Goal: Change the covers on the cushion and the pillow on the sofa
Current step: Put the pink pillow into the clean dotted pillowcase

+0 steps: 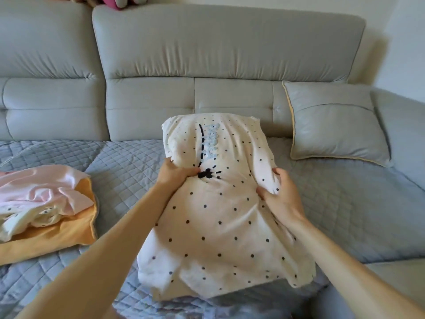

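Our left grip [177, 174] and right grip [279, 196] each clench folds of the dotted cover [218, 226] on the sofa [230, 54]. A grey cushion [335, 120] leans nearby.

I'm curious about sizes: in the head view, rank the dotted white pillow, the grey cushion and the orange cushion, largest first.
1. dotted white pillow: largest, though nearest the camera.
2 or 3. grey cushion and orange cushion: unsure; the orange one is cut by the frame and partly under pink cloth.

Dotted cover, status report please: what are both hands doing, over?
Left hand and right hand both gripping the dotted cover. Far end looks filled, near end slack. Nothing in the way; loose fabrics lie apart, left.
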